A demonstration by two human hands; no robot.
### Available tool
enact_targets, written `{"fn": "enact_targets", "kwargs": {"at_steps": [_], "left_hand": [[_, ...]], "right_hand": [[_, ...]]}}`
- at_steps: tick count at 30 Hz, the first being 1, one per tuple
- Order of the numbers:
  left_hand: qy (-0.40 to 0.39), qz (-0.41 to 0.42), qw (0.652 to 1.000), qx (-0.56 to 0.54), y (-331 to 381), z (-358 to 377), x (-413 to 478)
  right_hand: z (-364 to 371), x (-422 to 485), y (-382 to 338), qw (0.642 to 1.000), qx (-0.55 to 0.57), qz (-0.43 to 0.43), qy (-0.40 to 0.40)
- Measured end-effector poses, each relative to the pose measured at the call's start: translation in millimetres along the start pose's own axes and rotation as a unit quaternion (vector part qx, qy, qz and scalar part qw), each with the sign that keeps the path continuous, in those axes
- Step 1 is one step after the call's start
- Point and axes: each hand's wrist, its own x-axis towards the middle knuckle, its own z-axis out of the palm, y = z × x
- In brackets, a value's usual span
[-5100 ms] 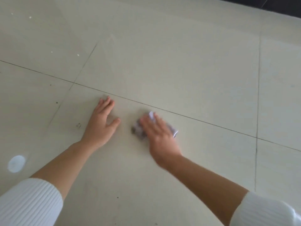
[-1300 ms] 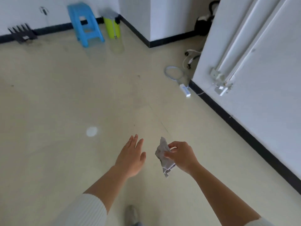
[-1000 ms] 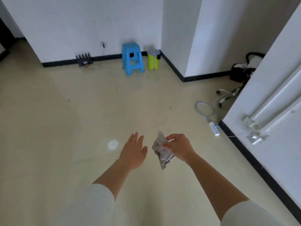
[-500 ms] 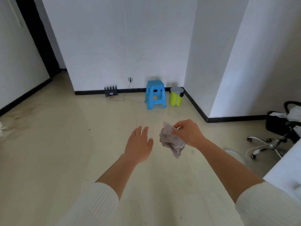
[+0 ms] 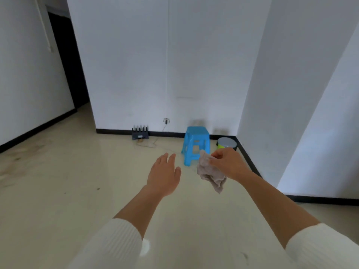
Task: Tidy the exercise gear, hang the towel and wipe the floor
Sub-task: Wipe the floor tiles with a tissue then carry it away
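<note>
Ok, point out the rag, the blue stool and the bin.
rag point(image 5: 210, 174), head view, crumpled middle
blue stool point(image 5: 197, 132), head view, seat top
bin point(image 5: 226, 142), head view, grey lid

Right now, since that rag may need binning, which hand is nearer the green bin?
Right. The right hand, holding the rag, is directly before the bin; the left hand is left of the blue stool.

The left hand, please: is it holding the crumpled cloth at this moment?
No, the left hand is open with straight fingers and holds nothing, while the right hand pinches the cloth.
</note>
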Motion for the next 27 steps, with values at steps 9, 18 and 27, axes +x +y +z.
{"fn": "enact_targets", "kwargs": {"at_steps": [9,18,27], "left_hand": [[0.022,0.003,1.0,0.015,-57,51,254],[0.003,0.037,0.999,0.016,-80,100,517],[-0.02,0.043,0.999,-0.007,-76,209,744]], "right_hand": [[40,266,34,0.999,0.038,-0.002,0.004],[50,510,67,0.999,0.024,0.037,0.011],[48,746,154,0.998,-0.013,0.061,0.013]]}}
